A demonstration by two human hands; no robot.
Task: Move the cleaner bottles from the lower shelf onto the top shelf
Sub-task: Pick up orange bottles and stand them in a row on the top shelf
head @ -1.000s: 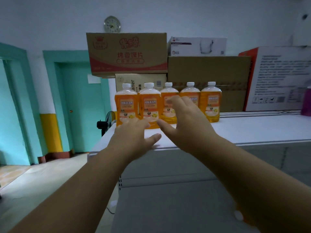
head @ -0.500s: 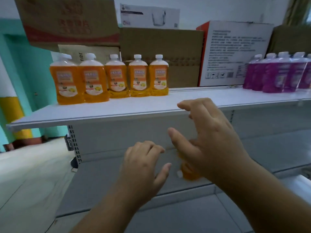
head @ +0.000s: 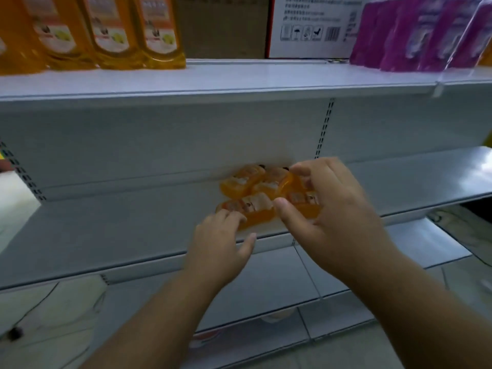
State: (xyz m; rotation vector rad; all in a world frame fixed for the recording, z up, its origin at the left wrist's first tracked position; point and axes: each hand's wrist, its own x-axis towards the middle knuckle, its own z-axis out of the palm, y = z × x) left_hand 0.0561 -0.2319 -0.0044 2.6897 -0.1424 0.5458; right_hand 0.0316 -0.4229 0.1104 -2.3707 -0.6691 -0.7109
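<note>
Several orange cleaner bottles (head: 247,182) stand in a cluster on the lower shelf (head: 106,230), seen from above. My left hand (head: 221,241) hovers just in front of the nearest bottle (head: 253,209), fingers apart, fingertips at its front edge. My right hand (head: 330,206) reaches over the right side of the cluster, fingers spread, thumb against a bottle and partly hiding the right ones. More orange bottles (head: 114,30) stand in a row at the left of the top shelf (head: 239,78).
Purple bottles (head: 415,33) stand at the right of the top shelf. A white carton (head: 311,25) and a brown box (head: 223,25) sit behind. Bare top-shelf surface lies between the orange and purple rows. Further shelves (head: 266,294) lie below.
My view has dropped from the top shelf to the lower shelf. Both hands have come down and forward to the orange bottles there, and they hold nothing.
</note>
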